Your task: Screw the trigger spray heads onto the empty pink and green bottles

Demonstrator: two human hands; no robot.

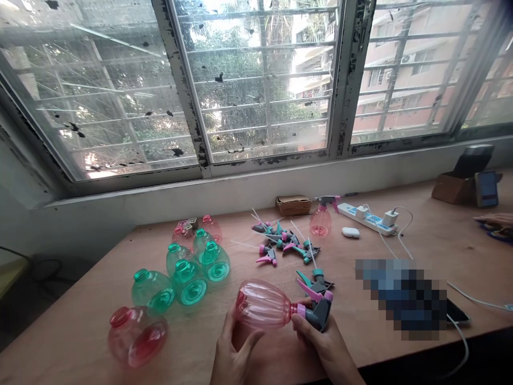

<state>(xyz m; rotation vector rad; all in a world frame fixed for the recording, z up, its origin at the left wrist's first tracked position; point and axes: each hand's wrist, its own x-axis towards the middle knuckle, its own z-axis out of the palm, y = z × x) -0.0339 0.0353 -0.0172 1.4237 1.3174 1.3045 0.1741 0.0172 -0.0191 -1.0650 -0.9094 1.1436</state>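
Note:
Low over the front of the table, a clear pink spray bottle [264, 305] lies on its side in the air, base to the left. My left hand [236, 347] cups its base end, thumb against the near side. At the neck, my right hand [320, 342] grips the grey and pink trigger sprayer head [318, 313] by its collar; the head sits at the bottle's mouth, though how tightly I cannot tell. Just behind is a teal and grey sprayer head [318, 278]. To the left stand several green bottles [188, 283] and a pink bottle [138, 337] without heads.
Several loose sprayer heads [280, 238] lie mid-table near an assembled pink spray bottle [320, 219]. Behind are a cardboard box [293, 205] and a power strip [371, 219] with cables. A white earbud case [351, 232] and a blurred-out phone [404, 299] lie right. Another person's hand [497, 219] shows at the right edge.

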